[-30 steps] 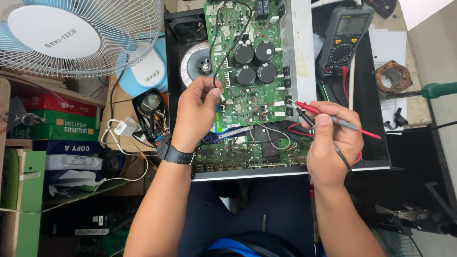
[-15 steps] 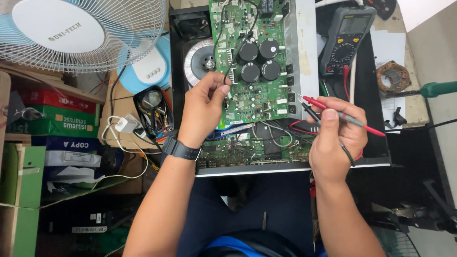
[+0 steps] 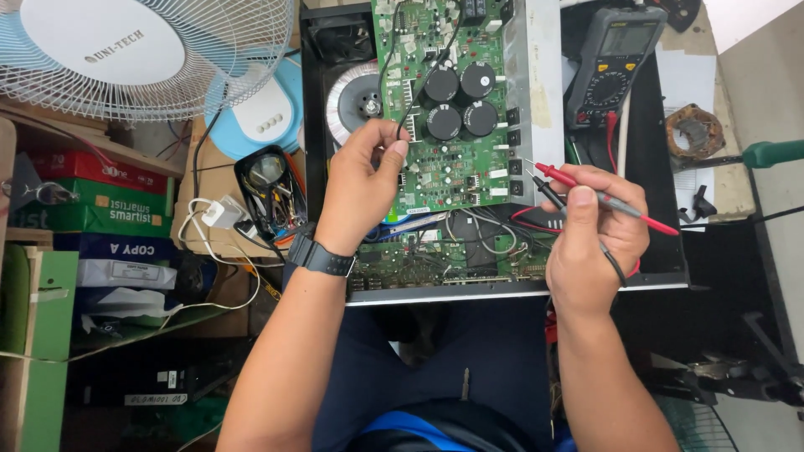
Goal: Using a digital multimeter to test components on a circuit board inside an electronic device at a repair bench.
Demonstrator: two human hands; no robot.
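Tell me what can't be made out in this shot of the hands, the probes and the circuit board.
- Left hand: fingertips curl onto the green circuit board, hiding what they pinch; head view.
- Right hand: hides how the red probe and black probe are gripped.
- Multimeter: display too small.
- Board's top: cut off by the frame edge.

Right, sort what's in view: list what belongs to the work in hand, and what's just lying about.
In use:
- left hand on the edge of the green circuit board
- right hand holding the red and black probes
- multimeter
- open black chassis

Lying about:
- fan
- stacked boxes
- black tool pouch
- green-handled tool
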